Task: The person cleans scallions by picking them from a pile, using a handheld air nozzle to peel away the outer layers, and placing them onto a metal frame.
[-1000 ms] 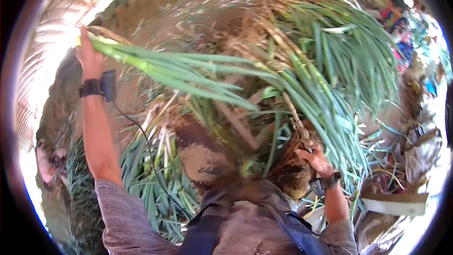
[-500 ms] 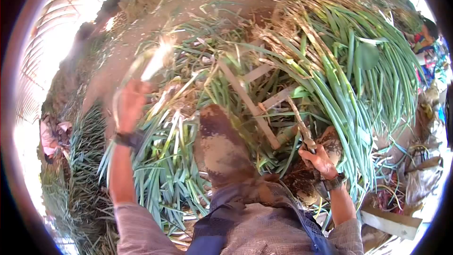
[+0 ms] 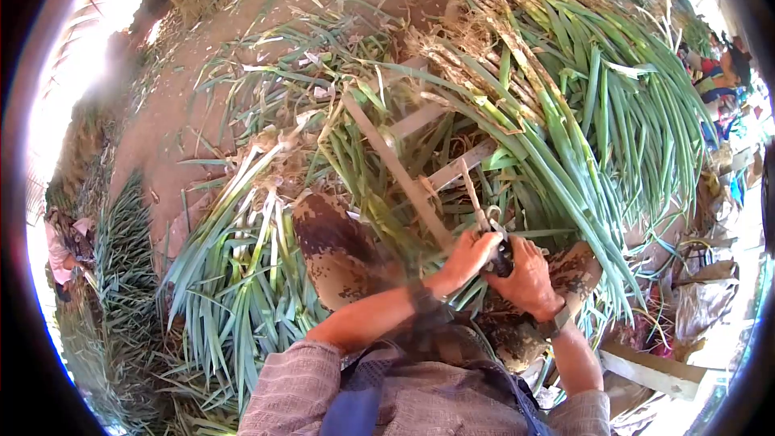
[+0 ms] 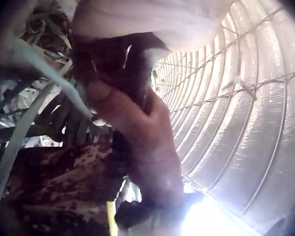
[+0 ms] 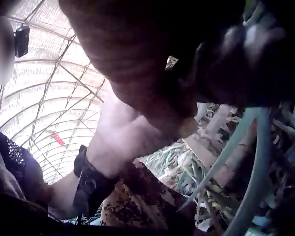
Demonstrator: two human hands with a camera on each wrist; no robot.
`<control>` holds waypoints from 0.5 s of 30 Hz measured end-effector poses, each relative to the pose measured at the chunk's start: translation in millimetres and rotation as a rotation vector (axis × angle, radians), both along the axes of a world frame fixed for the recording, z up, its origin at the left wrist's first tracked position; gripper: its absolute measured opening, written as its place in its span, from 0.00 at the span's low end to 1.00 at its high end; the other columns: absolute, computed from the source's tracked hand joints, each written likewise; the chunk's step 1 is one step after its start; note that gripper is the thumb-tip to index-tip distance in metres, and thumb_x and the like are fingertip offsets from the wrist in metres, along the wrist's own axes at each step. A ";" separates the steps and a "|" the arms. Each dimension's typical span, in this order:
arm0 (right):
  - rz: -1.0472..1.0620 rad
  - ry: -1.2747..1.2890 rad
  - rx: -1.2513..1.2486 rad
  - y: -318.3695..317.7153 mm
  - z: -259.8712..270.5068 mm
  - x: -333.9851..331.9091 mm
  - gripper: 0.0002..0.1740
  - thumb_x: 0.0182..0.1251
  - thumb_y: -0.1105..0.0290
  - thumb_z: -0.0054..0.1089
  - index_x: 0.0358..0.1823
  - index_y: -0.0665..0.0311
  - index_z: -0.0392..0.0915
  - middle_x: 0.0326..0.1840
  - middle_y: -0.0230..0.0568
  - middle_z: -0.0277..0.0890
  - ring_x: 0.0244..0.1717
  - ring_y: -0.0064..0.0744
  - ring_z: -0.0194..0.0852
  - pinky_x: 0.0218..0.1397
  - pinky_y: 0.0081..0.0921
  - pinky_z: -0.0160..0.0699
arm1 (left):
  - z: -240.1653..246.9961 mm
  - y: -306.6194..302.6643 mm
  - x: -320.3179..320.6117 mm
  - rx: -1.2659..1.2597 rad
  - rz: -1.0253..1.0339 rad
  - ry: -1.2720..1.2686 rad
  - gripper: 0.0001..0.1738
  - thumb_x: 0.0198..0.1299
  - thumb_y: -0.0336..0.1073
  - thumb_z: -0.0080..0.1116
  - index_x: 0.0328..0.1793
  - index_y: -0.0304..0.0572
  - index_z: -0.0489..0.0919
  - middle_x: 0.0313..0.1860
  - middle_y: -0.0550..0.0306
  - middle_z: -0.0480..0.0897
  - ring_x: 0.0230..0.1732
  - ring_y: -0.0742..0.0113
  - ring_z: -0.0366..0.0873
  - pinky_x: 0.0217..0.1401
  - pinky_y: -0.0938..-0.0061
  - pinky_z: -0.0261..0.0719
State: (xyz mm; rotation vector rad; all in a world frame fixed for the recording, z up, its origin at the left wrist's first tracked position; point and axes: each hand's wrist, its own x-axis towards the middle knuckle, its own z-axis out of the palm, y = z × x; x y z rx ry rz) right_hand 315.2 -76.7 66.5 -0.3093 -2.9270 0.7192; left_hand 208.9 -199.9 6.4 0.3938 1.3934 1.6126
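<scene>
My left hand (image 3: 468, 257) and right hand (image 3: 529, 278) meet over my right knee in the head view. Between them is a small dark object (image 3: 502, 261) with pale, shiny parts at its top; its exact kind is unclear. The right hand grips it, thumb across its near side. The left fingers curl against its left side, tips partly hidden. A thin brown stalk (image 3: 472, 194) rises from the same spot. The left wrist view shows the right hand (image 4: 147, 132) below the blurred left palm (image 4: 147, 19); the right wrist view is mostly dark around the fingers.
A large heap of long green stalks (image 3: 638, 113) with brown roots lies at the right. Another leafy pile (image 3: 234, 291) lies left of my legs. Wooden slats (image 3: 395, 165) stand ahead among leaves. One person is at the far left, people at the far right.
The left hand, first holding a green bunch out to the far left, has come across to the right hand, without the bunch. The right hand has stayed near the right knee.
</scene>
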 end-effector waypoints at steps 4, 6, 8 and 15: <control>0.024 0.098 0.041 -0.4 -2.7 -13.5 0.40 0.50 0.65 0.74 0.63 0.73 0.67 0.48 0.53 0.74 0.50 0.54 0.74 0.55 0.45 0.74 | 5.7 -3.0 -42.5 0.097 0.094 0.014 0.12 0.75 0.42 0.50 0.50 0.43 0.80 0.32 0.67 0.77 0.33 0.83 0.71 0.39 0.84 0.70; -0.055 -0.063 -0.256 12.9 -0.4 -20.7 0.32 0.54 0.67 0.72 0.59 0.72 0.71 0.40 0.54 0.77 0.40 0.54 0.78 0.44 0.43 0.79 | -0.5 -13.4 -69.9 -0.025 -0.053 0.322 0.14 0.74 0.44 0.53 0.52 0.44 0.81 0.36 0.61 0.82 0.39 0.78 0.78 0.42 0.81 0.76; -0.127 -0.015 -0.321 35.2 -4.7 -19.6 0.24 0.59 0.65 0.71 0.52 0.70 0.75 0.35 0.55 0.80 0.33 0.50 0.80 0.37 0.39 0.78 | 14.5 -46.3 -108.0 -0.195 0.283 0.316 0.16 0.71 0.47 0.57 0.52 0.43 0.82 0.42 0.56 0.85 0.46 0.73 0.82 0.43 0.75 0.81; -0.322 -0.348 -0.814 85.9 36.2 -41.9 0.20 0.63 0.65 0.68 0.52 0.68 0.78 0.26 0.27 0.74 0.19 0.15 0.64 0.22 0.18 0.62 | -190.0 -132.6 -185.0 -0.451 1.146 -0.301 0.52 0.52 0.64 0.72 0.70 0.32 0.66 0.59 0.46 0.77 0.54 0.56 0.78 0.55 0.55 0.78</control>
